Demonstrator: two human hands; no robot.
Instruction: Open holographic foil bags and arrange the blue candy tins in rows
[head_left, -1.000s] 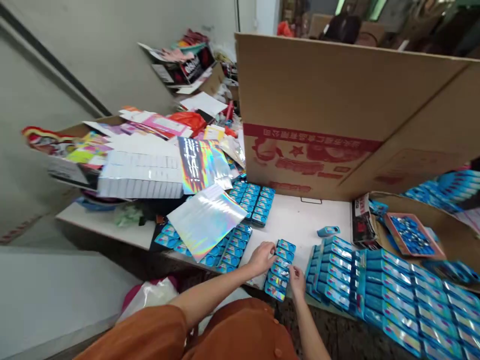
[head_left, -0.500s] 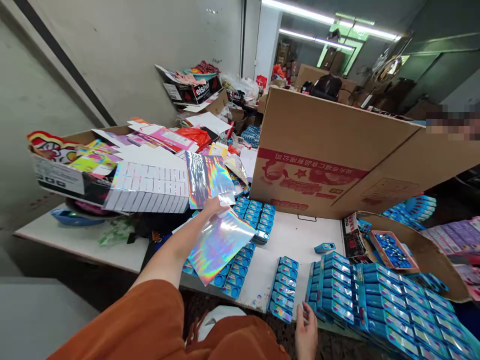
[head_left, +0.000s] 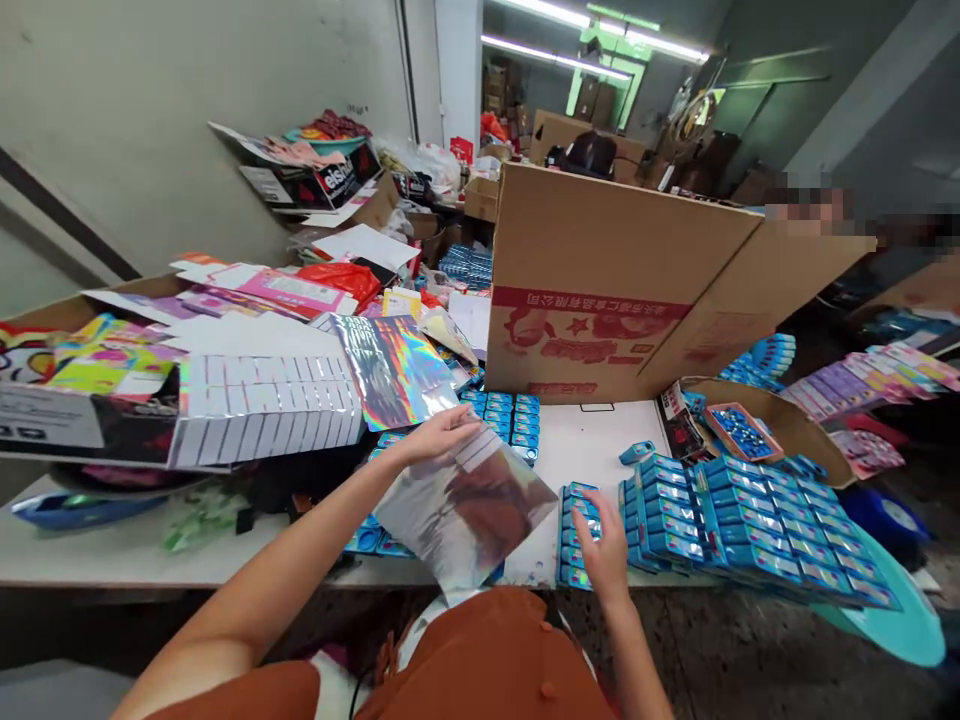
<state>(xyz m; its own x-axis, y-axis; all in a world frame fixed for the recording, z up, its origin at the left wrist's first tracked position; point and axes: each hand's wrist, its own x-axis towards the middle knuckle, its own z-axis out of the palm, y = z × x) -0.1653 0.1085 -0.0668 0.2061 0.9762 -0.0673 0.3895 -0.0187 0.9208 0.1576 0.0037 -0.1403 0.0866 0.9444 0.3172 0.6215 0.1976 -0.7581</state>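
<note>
Left hand [head_left: 444, 434] pinches silvery bag [head_left: 472, 515], hanging below; right hand [head_left: 606, 552], fingers apart, near blue packs [head_left: 570, 540].

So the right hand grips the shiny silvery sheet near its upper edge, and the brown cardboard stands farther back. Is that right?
Wrong hand: the head view shows the left hand gripping the shiny silvery sheet near its upper edge, while the right hand is open by blue packs. The brown cardboard does stand farther back.

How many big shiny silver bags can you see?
2. One shiny bag hangs from the left hand; the other bag lies beside the white boxes. More may be hidden underneath.
</note>
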